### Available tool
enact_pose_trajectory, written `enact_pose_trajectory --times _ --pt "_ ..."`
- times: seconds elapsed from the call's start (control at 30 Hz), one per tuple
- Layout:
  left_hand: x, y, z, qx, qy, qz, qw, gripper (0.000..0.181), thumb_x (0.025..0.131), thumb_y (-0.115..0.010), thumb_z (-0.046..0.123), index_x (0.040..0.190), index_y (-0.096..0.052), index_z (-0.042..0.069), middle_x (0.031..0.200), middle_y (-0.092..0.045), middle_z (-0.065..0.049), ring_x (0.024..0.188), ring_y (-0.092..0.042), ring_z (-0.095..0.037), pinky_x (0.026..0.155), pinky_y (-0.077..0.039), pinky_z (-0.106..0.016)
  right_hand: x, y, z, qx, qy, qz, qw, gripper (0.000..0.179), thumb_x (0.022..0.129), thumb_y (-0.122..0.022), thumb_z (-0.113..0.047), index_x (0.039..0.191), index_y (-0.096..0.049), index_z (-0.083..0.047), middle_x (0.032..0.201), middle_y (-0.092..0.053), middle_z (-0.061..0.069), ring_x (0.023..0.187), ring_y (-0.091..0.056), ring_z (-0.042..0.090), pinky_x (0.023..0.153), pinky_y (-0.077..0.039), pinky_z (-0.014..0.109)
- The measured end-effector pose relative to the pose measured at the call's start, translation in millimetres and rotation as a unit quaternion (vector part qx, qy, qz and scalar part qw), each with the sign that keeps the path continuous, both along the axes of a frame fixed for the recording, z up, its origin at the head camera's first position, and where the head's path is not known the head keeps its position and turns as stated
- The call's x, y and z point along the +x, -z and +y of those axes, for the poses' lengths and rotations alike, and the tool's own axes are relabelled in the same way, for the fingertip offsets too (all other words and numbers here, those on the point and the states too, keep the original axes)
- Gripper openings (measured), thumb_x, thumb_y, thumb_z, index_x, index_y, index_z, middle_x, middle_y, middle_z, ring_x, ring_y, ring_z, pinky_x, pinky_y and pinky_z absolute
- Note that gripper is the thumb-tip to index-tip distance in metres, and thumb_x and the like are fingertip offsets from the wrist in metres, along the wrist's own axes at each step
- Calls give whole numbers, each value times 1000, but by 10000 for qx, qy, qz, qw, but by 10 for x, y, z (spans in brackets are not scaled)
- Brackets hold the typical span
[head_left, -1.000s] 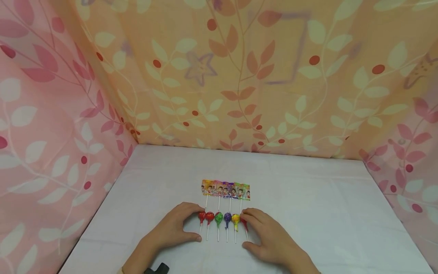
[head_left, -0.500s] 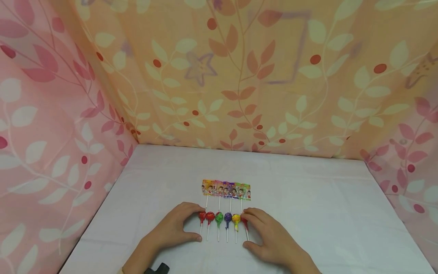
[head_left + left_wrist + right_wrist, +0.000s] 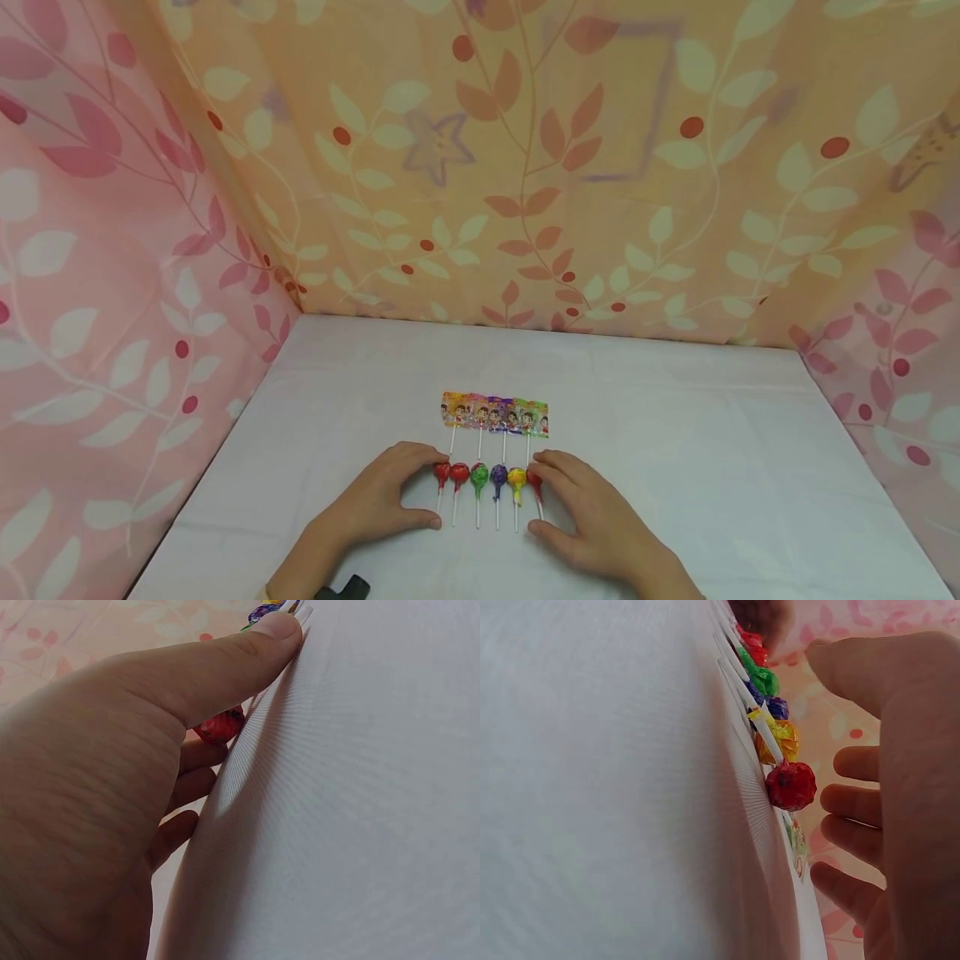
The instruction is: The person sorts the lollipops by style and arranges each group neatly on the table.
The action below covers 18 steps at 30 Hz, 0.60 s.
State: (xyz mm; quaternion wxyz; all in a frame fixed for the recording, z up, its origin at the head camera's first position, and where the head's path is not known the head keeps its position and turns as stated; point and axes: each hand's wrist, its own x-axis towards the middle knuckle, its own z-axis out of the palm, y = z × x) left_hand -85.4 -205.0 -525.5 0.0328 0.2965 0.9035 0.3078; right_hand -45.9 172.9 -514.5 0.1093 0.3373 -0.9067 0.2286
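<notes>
Several wrapped ball lollipops lie side by side on a white-covered table (image 3: 675, 417). In the head view a red lollipop (image 3: 442, 473) is at the left end, then another red lollipop (image 3: 460, 473), a green lollipop (image 3: 480, 477), a purple lollipop (image 3: 498, 477), a yellow lollipop (image 3: 517, 477) and a red lollipop (image 3: 535, 481). My left hand (image 3: 378, 496) rests at the left end, fingertips right at the first red head, thumb apart from the fingers. My right hand (image 3: 592, 517) curves loosely beside the right end. In the right wrist view its fingers (image 3: 855, 802) stand apart from the red head.
Behind the row lie several flat-wrapped lollipops (image 3: 495, 414) with printed cartoon wrappers, their sticks toward me. A black object (image 3: 348, 588) shows at the bottom edge by my left wrist. Orange floral cloth (image 3: 525, 167) rises behind the table, and pink cloth (image 3: 112, 292) at its sides.
My right hand's fingertips have lifted slightly off the right-end red lollipop, and its thumb has shifted a little to the left. My left hand stays in place.
</notes>
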Motion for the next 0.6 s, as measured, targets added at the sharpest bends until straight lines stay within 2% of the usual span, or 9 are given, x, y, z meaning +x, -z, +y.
enact_pose_trajectory --times 0.17,0.3,0.43,0.6 --pt "10 -6 -10 169 87 104 9998 85 76 -95 62 150 -63 35 149 -59 21 141 -54 -12 119 -48 -50 11 -48 -12 -66 63 182 9998 63 100 -76 -55 147 -67 -14 155 -60 1 147 -53 18 120 -47 41" --pt "24 -20 -21 183 58 67 9998 85 78 -93 63 151 -62 35 151 -58 22 143 -53 -12 121 -46 -50 4 -95 -10 -158 146 349 9992 60 102 -74 -52 147 -67 -13 155 -61 4 147 -53 24 127 -35 34" --pt "44 -53 -32 91 -60 14 9999 80 83 -89 65 152 -61 35 151 -57 22 144 -53 -12 120 -47 -51 -40 -131 12 -141 330 378 9986 67 101 -74 -53 151 -63 -11 157 -59 10 151 -49 31 134 -20 40" --pt "66 -112 -32 71 -170 -19 9998 77 91 -81 66 155 -60 28 155 -57 17 147 -52 -13 122 -45 -49 -97 -154 91 85 730 455 9963 73 99 -75 -57 154 -61 -11 162 -54 15 154 -44 40 136 -8 51"
